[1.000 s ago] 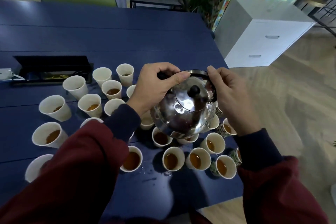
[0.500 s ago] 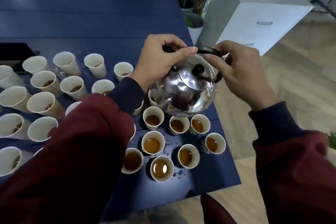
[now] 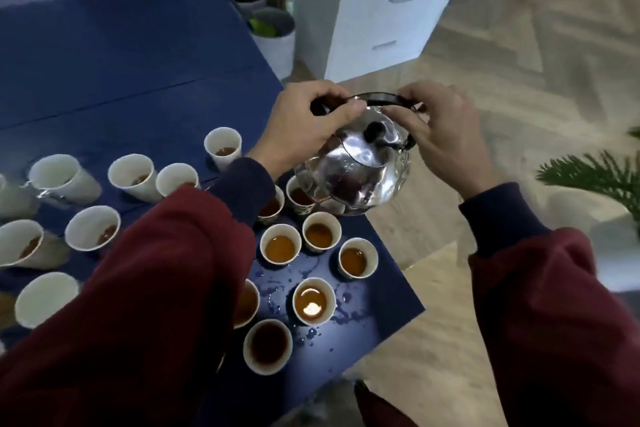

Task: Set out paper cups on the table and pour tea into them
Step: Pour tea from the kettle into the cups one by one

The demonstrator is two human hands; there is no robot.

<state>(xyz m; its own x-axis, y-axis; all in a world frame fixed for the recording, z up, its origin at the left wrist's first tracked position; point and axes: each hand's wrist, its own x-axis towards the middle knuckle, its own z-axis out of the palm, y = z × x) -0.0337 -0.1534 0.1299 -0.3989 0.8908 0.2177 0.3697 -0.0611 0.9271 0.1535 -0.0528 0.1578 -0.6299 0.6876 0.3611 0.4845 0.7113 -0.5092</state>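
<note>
kettle (image 3: 353, 177): shiny steel, black lid knob, black arched handle, tilted, held in the air over the cups by the table's (image 3: 121, 80) right edge, left hand (image 3: 304, 125) and right hand (image 3: 446, 135) gripping the handle | paper cups (image 3: 221, 139): white, upright, crowded from the near right corner leftward | tea (image 3: 280, 249): brown, at uneven levels in most cups

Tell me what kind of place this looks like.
Probably an office or meeting room: a long blue table, a white drawer cabinet and a potted plant beside it on a wood-look floor.
</note>
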